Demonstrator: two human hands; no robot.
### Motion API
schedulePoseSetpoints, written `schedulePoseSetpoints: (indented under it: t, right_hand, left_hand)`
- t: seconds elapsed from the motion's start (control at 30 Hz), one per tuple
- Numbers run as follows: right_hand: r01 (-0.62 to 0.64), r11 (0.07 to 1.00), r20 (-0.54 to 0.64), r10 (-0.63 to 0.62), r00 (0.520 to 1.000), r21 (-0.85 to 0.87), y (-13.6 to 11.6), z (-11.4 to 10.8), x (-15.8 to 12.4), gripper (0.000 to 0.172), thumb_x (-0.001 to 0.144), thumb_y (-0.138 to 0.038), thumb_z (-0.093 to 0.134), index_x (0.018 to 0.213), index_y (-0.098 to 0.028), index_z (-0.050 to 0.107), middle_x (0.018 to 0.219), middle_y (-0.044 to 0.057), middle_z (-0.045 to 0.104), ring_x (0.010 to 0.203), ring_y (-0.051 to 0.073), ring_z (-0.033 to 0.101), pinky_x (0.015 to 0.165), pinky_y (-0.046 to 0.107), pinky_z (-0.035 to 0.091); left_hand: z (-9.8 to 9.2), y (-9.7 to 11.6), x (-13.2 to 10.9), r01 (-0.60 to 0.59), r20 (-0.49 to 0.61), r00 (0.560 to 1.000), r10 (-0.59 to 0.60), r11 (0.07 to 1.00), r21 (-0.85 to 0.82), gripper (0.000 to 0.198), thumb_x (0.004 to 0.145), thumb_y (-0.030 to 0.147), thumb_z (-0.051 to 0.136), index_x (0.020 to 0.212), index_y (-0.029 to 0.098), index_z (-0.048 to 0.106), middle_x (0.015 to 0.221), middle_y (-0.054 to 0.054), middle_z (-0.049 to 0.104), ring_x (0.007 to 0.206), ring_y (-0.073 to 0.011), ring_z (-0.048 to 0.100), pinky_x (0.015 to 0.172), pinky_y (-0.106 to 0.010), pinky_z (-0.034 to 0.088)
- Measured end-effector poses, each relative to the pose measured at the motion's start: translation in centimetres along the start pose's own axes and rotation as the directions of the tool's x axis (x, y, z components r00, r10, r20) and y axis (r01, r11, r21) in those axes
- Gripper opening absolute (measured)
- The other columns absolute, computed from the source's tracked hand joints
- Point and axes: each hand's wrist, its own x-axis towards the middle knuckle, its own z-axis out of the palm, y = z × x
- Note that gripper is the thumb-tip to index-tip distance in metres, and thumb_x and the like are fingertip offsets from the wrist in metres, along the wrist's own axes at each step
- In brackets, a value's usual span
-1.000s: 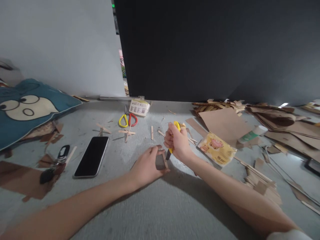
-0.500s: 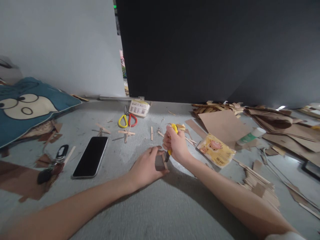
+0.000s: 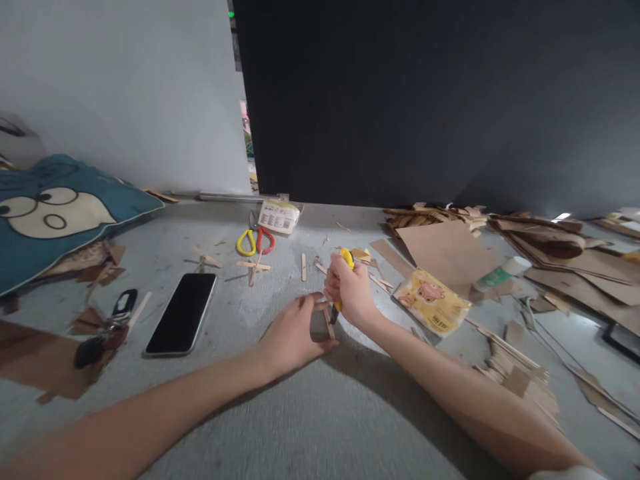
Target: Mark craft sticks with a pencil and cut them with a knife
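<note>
My left hand rests low over the table, its thumb and fingers closed on the two ends of a short wooden craft stick. In my right hand is a yellow utility knife, gripped in a fist. The knife points down, and its dark lower end meets the stick or sits right beside it; the exact contact is too small to tell. Just beyond my hands lies another short craft stick. Crossed sticks lie farther left.
A phone and keys lie left, near a blue cushion. Scissors and a white packet are at the back. To the right are a yellow packet, a glue stick and cardboard scraps.
My right hand and the knife have shifted very slightly to the left. My left hand and the stick stay in place.
</note>
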Motion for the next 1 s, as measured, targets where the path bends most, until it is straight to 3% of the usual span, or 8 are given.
schedulePoseSetpoints:
  t: [0.07,0.27,0.37,0.67,0.83,1.0]
  right_hand:
    - [0.004,1.000,-0.014,-0.004,1.000,-0.008,0.2,0.1,-0.1,0.050,0.079,-0.045,0.073,0.062,-0.026,0.030,0.049,-0.013,0.025,0.038,0.004,0.019,0.035,0.018,0.020]
    - [0.010,1.000,-0.038,-0.011,0.999,-0.018,0.5,0.4,-0.3,0.048,0.073,-0.041,0.074,0.062,-0.026,0.029,0.050,-0.013,0.024,0.039,0.003,0.020,0.035,0.017,0.018]
    - [-0.004,1.000,-0.048,0.003,0.999,-0.013,0.4,0.6,-0.3,0.047,0.071,-0.039,0.073,0.061,-0.026,0.028,0.050,-0.013,0.022,0.039,0.003,0.019,0.035,0.018,0.017]
    - [-0.013,1.000,-0.041,0.013,0.999,0.000,0.6,0.5,-0.6,0.051,0.072,-0.041,0.074,0.061,-0.027,0.027,0.050,-0.014,0.020,0.040,0.003,0.016,0.035,0.018,0.017]
    - [0.008,0.995,-0.063,-0.002,0.998,0.096,0.5,-0.4,-0.4,0.050,0.076,-0.042,0.074,0.063,-0.026,0.028,0.049,-0.014,0.022,0.040,0.004,0.015,0.036,0.018,0.017]
    - [-0.061,0.975,-0.106,0.085,0.991,0.214,0.3,-1.4,0.4,0.047,0.078,-0.034,0.071,0.066,-0.026,0.027,0.049,-0.014,0.022,0.040,0.005,0.015,0.036,0.018,0.018]
  left_hand:
    - [0.0,0.0,0.0,-0.006,-0.009,1.000,0.006,1.000,0.018,0.072,0.072,0.035,0.088,0.136,0.024,0.056,0.136,-0.014,0.068,0.131,-0.0385,0.063,0.110,-0.055,0.052]
    - [-0.1,0.1,0.2,-0.077,0.021,0.997,0.076,0.995,0.055,0.049,0.073,0.031,0.086,0.118,0.027,0.066,0.128,-0.010,0.070,0.121,-0.0367,0.067,0.104,-0.052,0.055]
    - [0.1,0.0,0.1,-0.023,-0.020,1.000,0.023,0.999,0.034,0.061,0.072,0.032,0.086,0.127,0.026,0.062,0.129,-0.012,0.070,0.121,-0.0378,0.068,0.102,-0.054,0.056]
    - [-0.2,0.1,0.0,0.021,-0.006,1.000,-0.021,1.000,0.013,0.068,0.070,0.029,0.089,0.130,0.025,0.059,0.131,-0.013,0.070,0.125,-0.0388,0.067,0.105,-0.054,0.055]
    - [-0.1,-0.1,-0.1,0.001,-0.009,1.000,0.000,1.000,0.028,0.068,0.070,0.034,0.091,0.130,0.022,0.059,0.137,-0.016,0.067,0.131,-0.0397,0.064,0.109,-0.056,0.052]
    - [0.1,-0.4,-0.2,-0.016,-0.019,1.000,0.016,1.000,-0.015,0.079,0.072,0.032,0.092,0.141,0.024,0.053,0.141,-0.014,0.067,0.133,-0.0359,0.064,0.112,-0.053,0.050]
